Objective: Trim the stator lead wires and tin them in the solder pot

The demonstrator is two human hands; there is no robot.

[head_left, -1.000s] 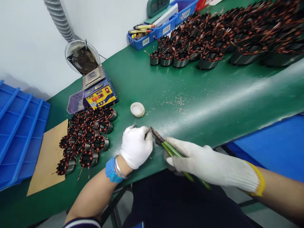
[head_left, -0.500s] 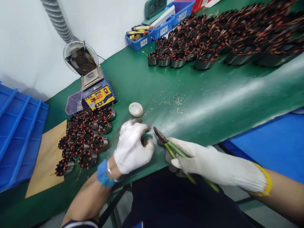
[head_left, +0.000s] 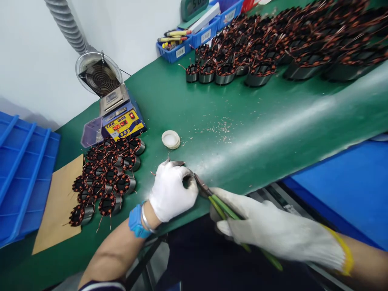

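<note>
My left hand [head_left: 172, 192], in a white glove, is curled closed around a wound motor stator [head_left: 177, 163]. The hand hides most of it; a dark edge and a thin copper wire end show beyond the glove. In my gloved right hand [head_left: 236, 214] is a pair of green-handled cutting pliers [head_left: 216, 202]. The pliers' dark jaws [head_left: 200, 184] reach the thumb and fingertips of my left hand; whether they grip a wire is too small to tell. A small round white dish [head_left: 171, 139] sits just beyond my left hand.
Several copper-wound stators [head_left: 110, 173] stand at left beside a brown cardboard sheet [head_left: 59, 206]. Behind them is a blue-and-yellow solder pot [head_left: 124, 121]. Many more stators [head_left: 260, 74] fill the back right. Wire clippings [head_left: 223, 128] litter the green mat. Blue bins [head_left: 180, 52] line the wall.
The pliers' jaws have come up against the fingertips of my left hand, closing a small gap. My left hand has turned slightly, and the view has shifted a little.
</note>
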